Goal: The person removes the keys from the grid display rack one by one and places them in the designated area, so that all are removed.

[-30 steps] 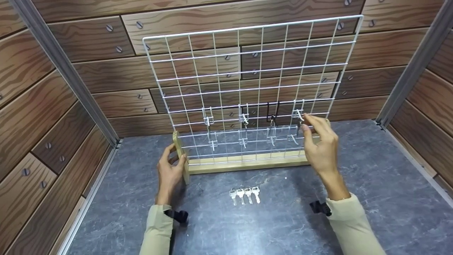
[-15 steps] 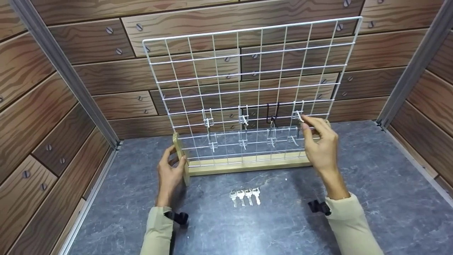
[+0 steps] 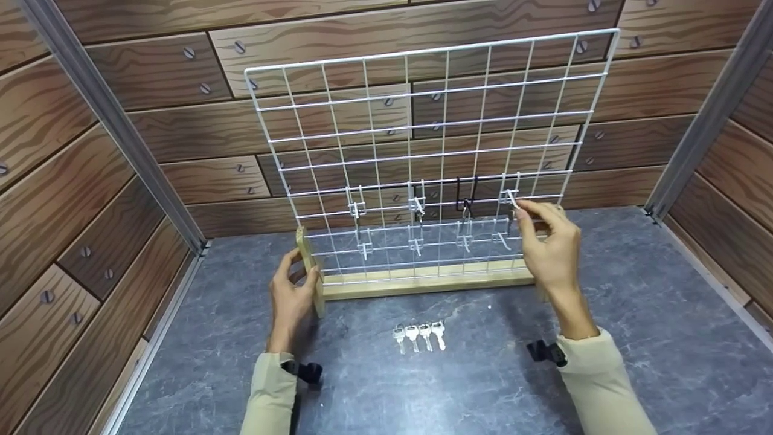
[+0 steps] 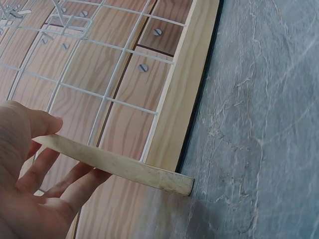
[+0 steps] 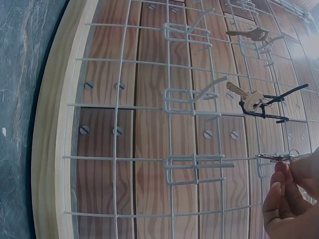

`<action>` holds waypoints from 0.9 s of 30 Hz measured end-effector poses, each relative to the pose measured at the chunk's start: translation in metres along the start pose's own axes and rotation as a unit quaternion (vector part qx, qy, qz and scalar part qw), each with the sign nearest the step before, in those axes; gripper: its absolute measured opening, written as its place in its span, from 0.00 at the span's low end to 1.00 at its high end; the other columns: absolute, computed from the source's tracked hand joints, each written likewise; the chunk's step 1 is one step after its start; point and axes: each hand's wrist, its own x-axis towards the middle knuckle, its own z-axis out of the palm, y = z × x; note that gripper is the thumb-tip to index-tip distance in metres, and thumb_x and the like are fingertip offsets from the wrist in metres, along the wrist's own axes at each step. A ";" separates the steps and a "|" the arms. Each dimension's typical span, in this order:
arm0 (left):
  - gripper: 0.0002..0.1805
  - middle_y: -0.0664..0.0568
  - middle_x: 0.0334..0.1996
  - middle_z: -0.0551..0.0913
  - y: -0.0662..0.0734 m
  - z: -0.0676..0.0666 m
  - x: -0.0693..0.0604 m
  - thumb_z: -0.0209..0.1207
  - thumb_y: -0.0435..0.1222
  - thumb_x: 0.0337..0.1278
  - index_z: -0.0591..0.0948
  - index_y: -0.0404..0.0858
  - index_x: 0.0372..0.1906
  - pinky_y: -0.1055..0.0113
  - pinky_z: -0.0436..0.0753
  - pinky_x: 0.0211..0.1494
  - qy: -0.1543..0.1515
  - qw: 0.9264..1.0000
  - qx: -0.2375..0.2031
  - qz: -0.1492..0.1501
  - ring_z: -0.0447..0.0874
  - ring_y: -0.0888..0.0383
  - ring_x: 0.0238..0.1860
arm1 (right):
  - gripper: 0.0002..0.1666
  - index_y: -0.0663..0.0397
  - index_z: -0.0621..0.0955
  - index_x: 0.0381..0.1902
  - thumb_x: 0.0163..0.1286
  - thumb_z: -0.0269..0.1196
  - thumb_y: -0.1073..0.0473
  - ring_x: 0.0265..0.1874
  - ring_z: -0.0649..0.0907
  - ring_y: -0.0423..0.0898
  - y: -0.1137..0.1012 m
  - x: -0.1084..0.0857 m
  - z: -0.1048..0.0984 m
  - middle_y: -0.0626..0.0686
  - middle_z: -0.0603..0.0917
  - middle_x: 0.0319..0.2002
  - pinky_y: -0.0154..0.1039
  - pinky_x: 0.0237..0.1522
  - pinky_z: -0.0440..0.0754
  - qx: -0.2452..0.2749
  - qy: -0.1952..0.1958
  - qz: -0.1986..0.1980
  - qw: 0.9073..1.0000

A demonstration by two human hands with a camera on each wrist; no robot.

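Note:
A white wire grid panel (image 3: 427, 121) stands upright in a wooden stand (image 3: 423, 283). My left hand (image 3: 291, 299) holds the stand's left end piece (image 4: 114, 164), thumb on one side and fingers on the other. At the upper row's rightmost white hook (image 3: 509, 195), my right hand (image 3: 552, 248) pinches a key (image 5: 273, 157) by its ring end, thumb against fingertips. The key's ring (image 5: 294, 153) is partly hidden by the fingers; I cannot tell whether it is on the hook. Another key (image 5: 253, 101) hangs from the black hook (image 5: 269, 115) beside it.
Several keys (image 3: 419, 337) lie in a row on the grey tabletop (image 3: 386, 393) in front of the stand. More white hooks (image 3: 415, 244) form a lower row. A further key (image 5: 256, 34) hangs on another upper hook. Wood-patterned walls (image 3: 338, 36) enclose the back and sides.
My right hand has shifted very slightly down and right at the hook. The left hand keeps its hold on the stand. The keys on the table have not moved.

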 end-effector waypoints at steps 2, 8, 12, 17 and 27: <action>0.27 0.33 0.63 0.83 0.000 0.000 0.000 0.67 0.23 0.65 0.79 0.34 0.68 0.44 0.91 0.55 -0.001 1.000 0.001 -0.002 0.88 0.32 0.57 | 0.09 0.79 0.87 0.45 0.69 0.64 0.81 0.36 0.79 0.35 -0.001 0.000 0.001 0.71 0.88 0.35 0.20 0.39 0.80 0.000 0.003 0.007 1.000; 0.27 0.33 0.62 0.83 0.001 0.001 0.001 0.67 0.22 0.64 0.80 0.34 0.68 0.44 0.91 0.56 0.000 1.000 0.003 -0.005 0.89 0.32 0.57 | 0.07 0.78 0.87 0.43 0.69 0.65 0.80 0.34 0.79 0.34 -0.002 0.000 0.002 0.70 0.88 0.33 0.20 0.38 0.80 -0.005 0.010 0.027 1.000; 0.26 0.33 0.62 0.83 0.001 0.000 0.000 0.67 0.22 0.64 0.80 0.33 0.67 0.48 0.92 0.56 0.002 1.000 0.001 -0.004 0.89 0.32 0.56 | 0.06 0.78 0.87 0.42 0.69 0.65 0.79 0.33 0.80 0.33 -0.003 0.000 0.003 0.70 0.88 0.33 0.20 0.38 0.81 -0.003 0.008 0.034 0.999; 0.26 0.32 0.61 0.83 0.000 0.000 0.001 0.67 0.22 0.63 0.80 0.32 0.66 0.47 0.91 0.57 0.005 1.000 -0.003 -0.001 0.89 0.32 0.56 | 0.06 0.77 0.88 0.42 0.69 0.66 0.79 0.31 0.82 0.32 -0.007 0.000 0.004 0.70 0.89 0.33 0.19 0.37 0.82 0.003 0.005 0.048 0.999; 0.27 0.34 0.62 0.83 0.001 -0.001 -0.002 0.68 0.23 0.64 0.80 0.34 0.68 0.41 0.91 0.54 0.008 1.000 0.008 0.010 0.89 0.33 0.56 | 0.07 0.77 0.88 0.42 0.71 0.65 0.77 0.28 0.84 0.30 -0.009 0.000 -0.001 0.72 0.88 0.35 0.20 0.34 0.83 0.035 0.011 0.083 0.996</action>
